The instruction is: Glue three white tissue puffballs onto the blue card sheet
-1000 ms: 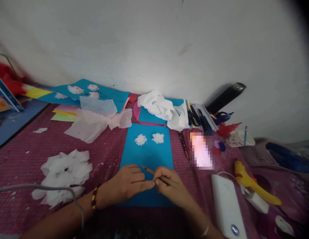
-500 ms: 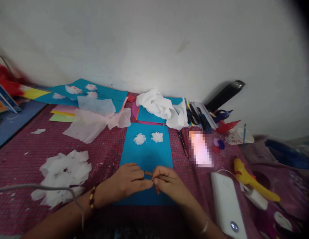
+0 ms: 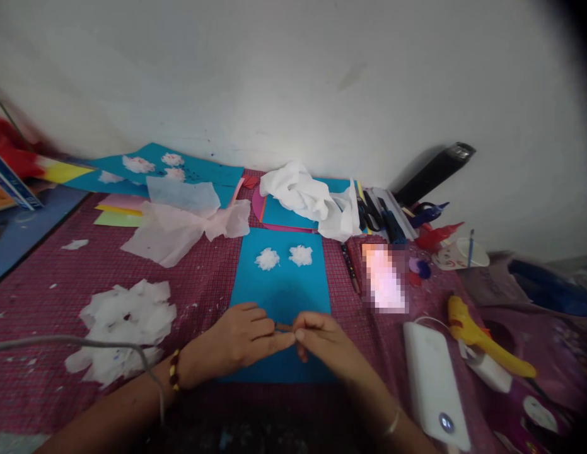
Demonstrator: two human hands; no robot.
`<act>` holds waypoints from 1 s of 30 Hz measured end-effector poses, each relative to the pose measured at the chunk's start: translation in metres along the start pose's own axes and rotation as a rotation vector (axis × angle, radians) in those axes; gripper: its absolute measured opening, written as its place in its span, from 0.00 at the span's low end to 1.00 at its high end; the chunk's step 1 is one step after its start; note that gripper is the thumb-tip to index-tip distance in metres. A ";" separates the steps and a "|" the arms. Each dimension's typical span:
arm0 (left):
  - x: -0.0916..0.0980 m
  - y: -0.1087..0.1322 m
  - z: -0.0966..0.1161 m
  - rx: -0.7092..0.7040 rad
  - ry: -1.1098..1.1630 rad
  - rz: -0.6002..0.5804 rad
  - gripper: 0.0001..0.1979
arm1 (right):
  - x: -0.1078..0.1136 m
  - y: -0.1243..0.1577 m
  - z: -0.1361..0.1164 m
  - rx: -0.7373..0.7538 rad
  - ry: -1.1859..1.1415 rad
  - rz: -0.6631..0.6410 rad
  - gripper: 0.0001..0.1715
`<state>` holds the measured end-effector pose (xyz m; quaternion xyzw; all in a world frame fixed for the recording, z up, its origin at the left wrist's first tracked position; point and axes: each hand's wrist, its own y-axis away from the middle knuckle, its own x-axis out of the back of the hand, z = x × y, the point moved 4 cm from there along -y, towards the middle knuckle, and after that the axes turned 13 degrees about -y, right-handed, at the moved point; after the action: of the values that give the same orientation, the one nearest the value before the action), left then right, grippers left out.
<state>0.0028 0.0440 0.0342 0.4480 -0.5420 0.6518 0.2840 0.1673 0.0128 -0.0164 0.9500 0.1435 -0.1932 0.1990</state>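
My left hand (image 3: 248, 337) and my right hand (image 3: 324, 340) meet at the fingertips above the lower part of a blue paper sheet (image 3: 278, 290). Both hands are closed in a pinch, and whatever lies between the fingers is too small or hidden to make out. Two white fluffy tufts (image 3: 267, 259) of what looks like tissue paper rest side by side on the sheet's upper part, beyond my hands. To the left of my left hand lies a loose heap of white tissue paper pieces (image 3: 127, 315), with a grey cable (image 3: 85, 339) crossing over it.
Pale tissue sheets (image 3: 173, 227) and a crumpled white tissue (image 3: 297, 192) lie along the back. On the right are scissors (image 3: 369, 214), a dark pencil (image 3: 350, 268), a pixelated bright patch (image 3: 384, 279), a white power bank (image 3: 435, 381), a yellow glue gun (image 3: 485, 343) and a paper cup (image 3: 461, 253).
The view has shifted slightly. My right fingers have moved a little against my left fingertips, with the thumb now straighter. The tufts and sheet lie as before.
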 end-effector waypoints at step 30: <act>0.002 -0.004 0.002 -0.020 0.013 -0.065 0.13 | 0.001 0.001 -0.001 -0.014 0.016 0.024 0.14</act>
<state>0.0060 0.0428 0.0374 0.4581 -0.5320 0.6397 0.3129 0.1693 0.0127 -0.0157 0.9517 0.1351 -0.1824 0.2067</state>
